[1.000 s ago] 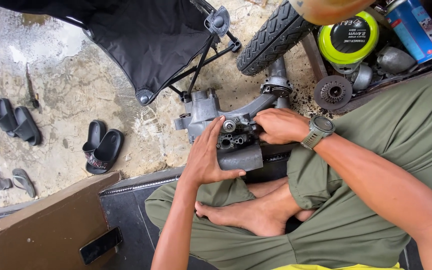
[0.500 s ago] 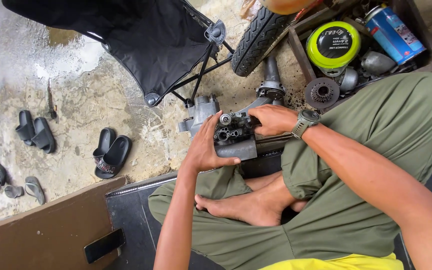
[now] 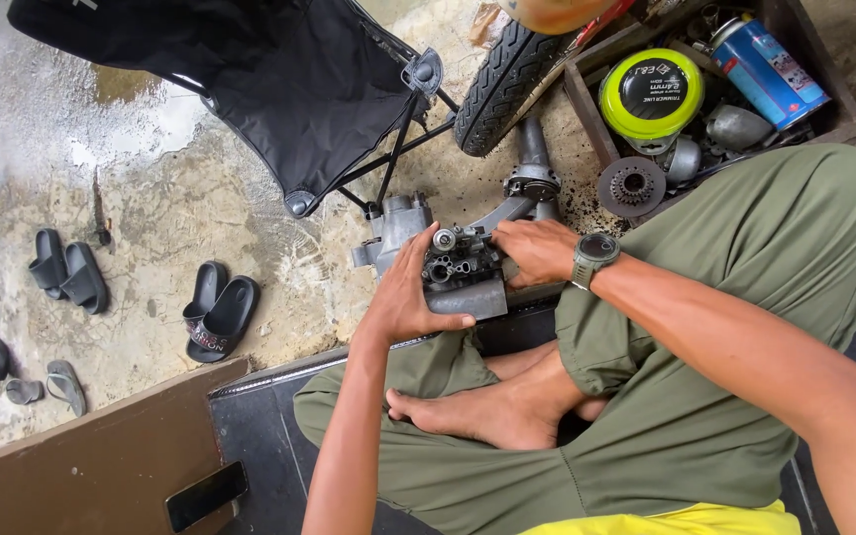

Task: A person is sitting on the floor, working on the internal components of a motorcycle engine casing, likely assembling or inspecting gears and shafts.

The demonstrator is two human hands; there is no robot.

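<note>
- Daylight, soft and even; bright overall, no hard-edged shadows.
- Wet concrete floor [image 3: 151, 198] throws pale glare at upper left (the sheen washes out surface detail there).
- Black folding chair [image 3: 279, 89] reads as near-solid dark, little fabric texture.
- Soft shadow under the tyre [image 3: 507, 84] and the chair.
- Centre sharp; straight lines bow slightly toward the edges, wide-angle look.
- No motion blur visible.

The wet, stained concrete floor [image 3: 151, 188] carries my folding black fabric chair [image 3: 279, 89] at eleven o'clock, dark rubber sandals [image 3: 220, 312] at nine, and a wooden parts crate [image 3: 587, 109] at one.
</note>
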